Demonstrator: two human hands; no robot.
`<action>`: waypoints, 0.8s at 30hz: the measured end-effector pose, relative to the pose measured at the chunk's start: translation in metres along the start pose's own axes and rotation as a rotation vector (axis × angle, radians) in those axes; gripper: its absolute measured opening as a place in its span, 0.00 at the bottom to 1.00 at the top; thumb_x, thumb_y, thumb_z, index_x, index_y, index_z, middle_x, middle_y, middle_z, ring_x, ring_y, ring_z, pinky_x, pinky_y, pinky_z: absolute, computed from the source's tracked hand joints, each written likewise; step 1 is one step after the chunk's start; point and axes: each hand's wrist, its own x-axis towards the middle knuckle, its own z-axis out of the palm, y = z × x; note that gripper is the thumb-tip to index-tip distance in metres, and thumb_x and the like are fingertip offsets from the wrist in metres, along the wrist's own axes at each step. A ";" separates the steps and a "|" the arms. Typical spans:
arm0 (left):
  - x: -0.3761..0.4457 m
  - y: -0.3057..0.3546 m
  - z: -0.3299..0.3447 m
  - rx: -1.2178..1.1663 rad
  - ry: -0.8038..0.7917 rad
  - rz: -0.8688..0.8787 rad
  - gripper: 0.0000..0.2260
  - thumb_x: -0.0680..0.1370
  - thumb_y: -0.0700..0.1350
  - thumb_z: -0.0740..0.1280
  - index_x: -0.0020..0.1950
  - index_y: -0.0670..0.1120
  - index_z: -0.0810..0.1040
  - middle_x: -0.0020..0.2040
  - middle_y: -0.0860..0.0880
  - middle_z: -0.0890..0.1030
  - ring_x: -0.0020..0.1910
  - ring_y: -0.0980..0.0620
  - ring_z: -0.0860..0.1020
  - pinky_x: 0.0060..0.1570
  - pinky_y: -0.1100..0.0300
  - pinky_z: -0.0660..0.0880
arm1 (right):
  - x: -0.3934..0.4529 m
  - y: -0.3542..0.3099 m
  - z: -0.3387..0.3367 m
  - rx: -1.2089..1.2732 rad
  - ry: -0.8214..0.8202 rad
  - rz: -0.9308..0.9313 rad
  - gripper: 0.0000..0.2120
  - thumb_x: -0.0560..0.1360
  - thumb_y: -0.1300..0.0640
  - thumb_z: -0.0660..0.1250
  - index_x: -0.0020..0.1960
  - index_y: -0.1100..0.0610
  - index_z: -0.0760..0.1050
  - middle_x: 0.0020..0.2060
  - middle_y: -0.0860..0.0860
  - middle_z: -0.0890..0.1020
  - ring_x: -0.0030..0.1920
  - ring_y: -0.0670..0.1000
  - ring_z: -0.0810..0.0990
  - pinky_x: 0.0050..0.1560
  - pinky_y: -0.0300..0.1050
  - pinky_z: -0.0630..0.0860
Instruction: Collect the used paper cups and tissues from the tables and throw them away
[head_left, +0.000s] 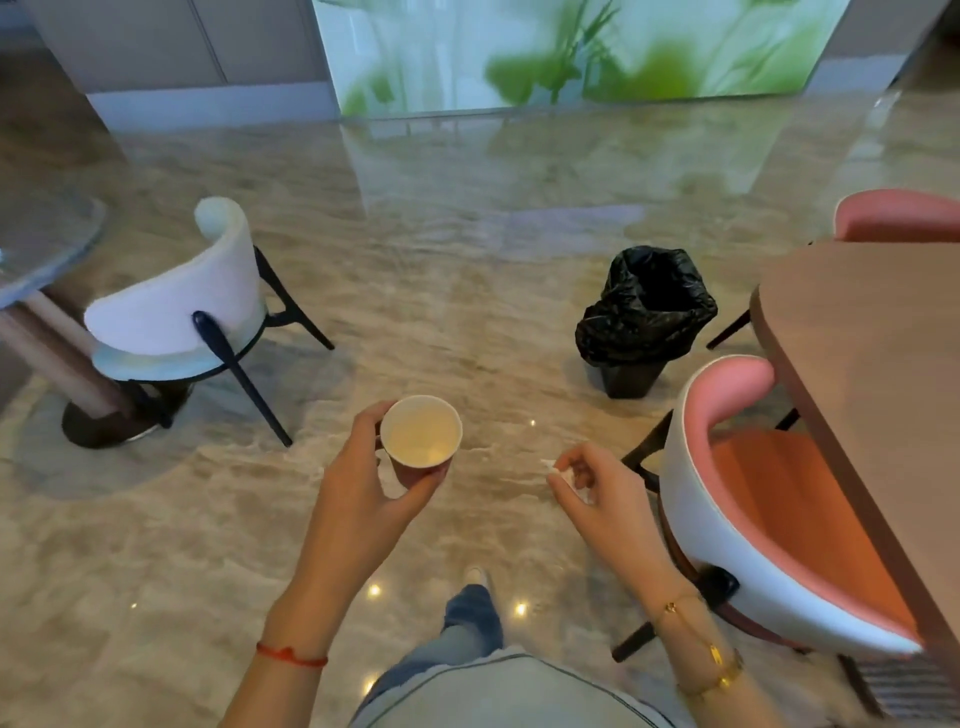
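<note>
My left hand (363, 483) grips a paper cup (421, 434) upright, its white inside showing and its outside reddish. My right hand (597, 488) pinches a small crumpled white tissue (563, 473) between thumb and fingers. Both hands are held out over the marble floor. A black bin lined with a black bag (647, 317) stands on the floor ahead and to the right, its mouth open, well beyond both hands.
A pink and white chair (769, 499) stands close on the right, beside a brown table (872, 353). Another pink chair (898, 215) sits behind that table. A white chair (182, 306) and a round glass table (41, 244) are at the left.
</note>
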 end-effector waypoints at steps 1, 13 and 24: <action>0.028 -0.003 0.001 -0.002 -0.006 0.012 0.29 0.68 0.55 0.77 0.65 0.60 0.66 0.57 0.69 0.72 0.56 0.68 0.73 0.49 0.77 0.69 | 0.027 0.000 0.002 -0.002 0.013 -0.004 0.03 0.75 0.52 0.69 0.46 0.46 0.74 0.38 0.42 0.76 0.42 0.42 0.76 0.40 0.32 0.70; 0.298 -0.026 0.062 0.004 -0.205 0.104 0.30 0.68 0.55 0.77 0.64 0.64 0.63 0.56 0.74 0.69 0.57 0.70 0.72 0.48 0.77 0.69 | 0.249 0.048 -0.006 0.004 0.173 0.141 0.07 0.74 0.56 0.70 0.44 0.47 0.73 0.35 0.44 0.74 0.41 0.43 0.74 0.39 0.30 0.68; 0.511 -0.010 0.203 -0.063 -0.291 0.143 0.32 0.67 0.55 0.75 0.65 0.63 0.62 0.57 0.74 0.69 0.56 0.72 0.71 0.48 0.78 0.69 | 0.446 0.152 -0.059 -0.041 0.246 0.144 0.06 0.74 0.59 0.70 0.46 0.51 0.73 0.35 0.44 0.73 0.39 0.44 0.74 0.40 0.35 0.70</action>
